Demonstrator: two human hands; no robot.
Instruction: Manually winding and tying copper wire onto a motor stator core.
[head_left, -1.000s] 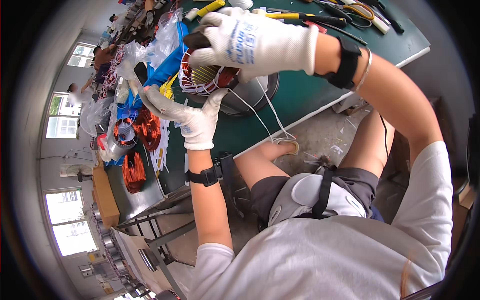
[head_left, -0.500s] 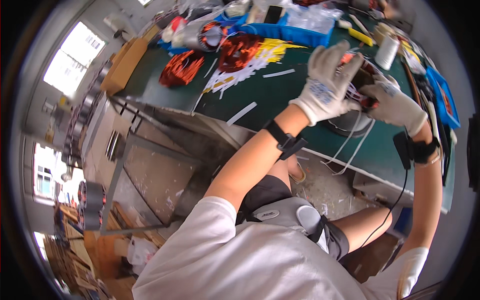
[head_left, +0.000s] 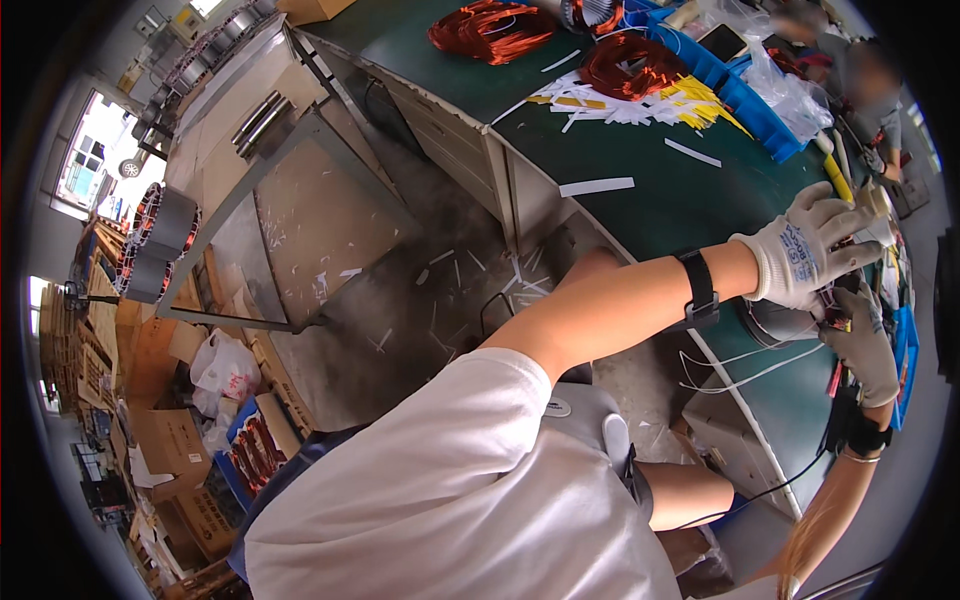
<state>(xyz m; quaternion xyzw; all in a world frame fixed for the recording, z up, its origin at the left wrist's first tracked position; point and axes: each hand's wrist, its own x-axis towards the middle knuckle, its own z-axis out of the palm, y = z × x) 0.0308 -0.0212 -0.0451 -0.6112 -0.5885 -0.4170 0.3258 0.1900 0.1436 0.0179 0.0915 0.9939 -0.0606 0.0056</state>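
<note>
The person is wearing a loose white short-sleeved shirt (head_left: 430, 480). The left glove (head_left: 808, 248) is showing pale knit fabric with blue printing on its back; the right glove (head_left: 866, 345) is looking greyer. A black strap (head_left: 697, 288) is circling the left wrist. A second black band (head_left: 866, 437), a thin pale bracelet (head_left: 860, 457) and a slim black cable (head_left: 790, 482) are marking the right.

Grey stator (head_left: 778, 322), partly covered, white cords (head_left: 765, 373) trailing, on tabletop (head_left: 640, 222)
</note>
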